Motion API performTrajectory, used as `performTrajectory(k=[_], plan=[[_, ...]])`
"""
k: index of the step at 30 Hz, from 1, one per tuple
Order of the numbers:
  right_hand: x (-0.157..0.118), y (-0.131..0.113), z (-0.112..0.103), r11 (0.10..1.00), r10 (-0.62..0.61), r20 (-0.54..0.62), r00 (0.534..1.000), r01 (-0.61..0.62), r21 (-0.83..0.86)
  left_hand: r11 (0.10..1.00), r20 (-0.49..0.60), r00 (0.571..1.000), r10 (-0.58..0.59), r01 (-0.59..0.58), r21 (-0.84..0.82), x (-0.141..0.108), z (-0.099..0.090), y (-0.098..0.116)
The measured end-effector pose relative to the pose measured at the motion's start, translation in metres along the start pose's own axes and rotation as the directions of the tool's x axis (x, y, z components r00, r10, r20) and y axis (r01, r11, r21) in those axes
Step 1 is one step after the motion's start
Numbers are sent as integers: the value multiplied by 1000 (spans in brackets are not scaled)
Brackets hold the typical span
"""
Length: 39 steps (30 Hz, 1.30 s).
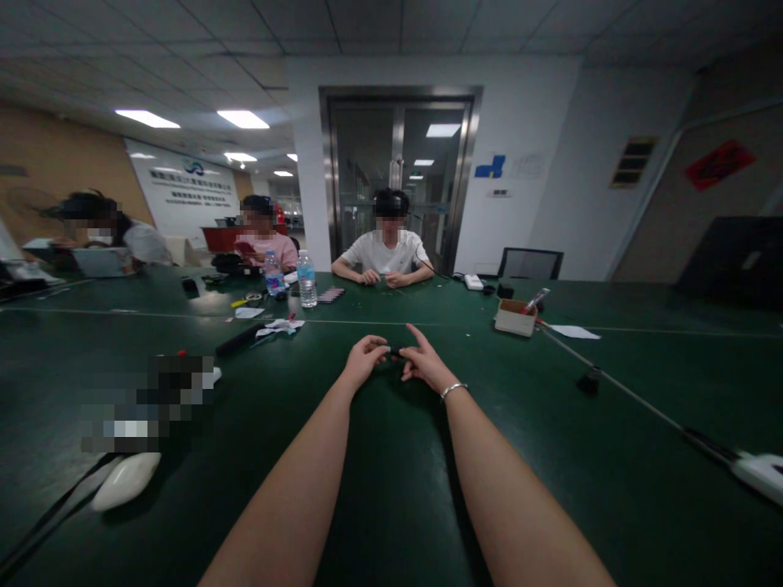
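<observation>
Over the middle of the dark green table (391, 473), my left hand (365, 360) and my right hand (426, 360) meet at a small dark object (395, 353). Its left end, which looks light or metallic, is pinched by my left fingertips. My right thumb and a finger close on the black right end, while the right index finger points forward and other fingers are spread. A silver bracelet circles my right wrist. What exactly the small object is cannot be made out.
A cardboard box (515, 318) and a paper sheet (573, 332) lie right of centre; a cable runs toward the right edge. Two bottles (307, 280) stand at left, near crumpled paper (280, 327). A white rounded object (126, 481) lies front left. Three people sit across the table.
</observation>
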State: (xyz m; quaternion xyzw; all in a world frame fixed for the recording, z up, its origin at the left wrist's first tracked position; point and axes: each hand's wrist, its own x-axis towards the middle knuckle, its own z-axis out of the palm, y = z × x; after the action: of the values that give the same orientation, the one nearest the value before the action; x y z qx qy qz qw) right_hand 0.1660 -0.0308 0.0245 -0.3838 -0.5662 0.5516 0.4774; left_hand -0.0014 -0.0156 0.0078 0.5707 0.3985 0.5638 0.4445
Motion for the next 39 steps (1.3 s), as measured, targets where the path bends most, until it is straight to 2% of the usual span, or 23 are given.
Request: performTrajectory(k=[3, 6, 8, 11, 13, 16, 28, 34, 39], plan=[[5, -15, 9, 986, -158, -16, 987, 156, -63, 992, -48, 999, -8, 2, -126, 3, -1, 3], [13, -20, 16, 953, -285, -38, 958, 278, -121, 978, -87, 993, -76, 57, -201, 4, -2, 5], [16, -12, 17, 957, -255, -52, 966, 245, -153, 985, -72, 993, -96, 84, -150, 4, -2, 2], [18, 9, 11, 985, -90, -51, 995, 81, -151, 998, -47, 997, -58, 57, -17, 3, -1, -5], [17, 21, 6, 990, -33, -34, 999, 28, -137, 999, -29, 999, -24, 25, 43, 3, 1, -9], [16, 26, 3, 992, -38, -44, 998, 32, -123, 996, -10, 1000, -8, 8, 88, 2, 2, -12], [14, 22, 1, 999, -28, -75, 997, 25, -43, 979, 62, 998, 2, -15, 204, 4, 1, -17], [12, 19, 2, 1000, -6, -100, 995, 4, -19, 899, 78, 994, 82, -108, 424, -2, 2, -8], [13, 21, 1, 1000, 2, -112, 994, -4, -17, 863, 54, 995, 89, -104, 495, -7, 4, -1]])
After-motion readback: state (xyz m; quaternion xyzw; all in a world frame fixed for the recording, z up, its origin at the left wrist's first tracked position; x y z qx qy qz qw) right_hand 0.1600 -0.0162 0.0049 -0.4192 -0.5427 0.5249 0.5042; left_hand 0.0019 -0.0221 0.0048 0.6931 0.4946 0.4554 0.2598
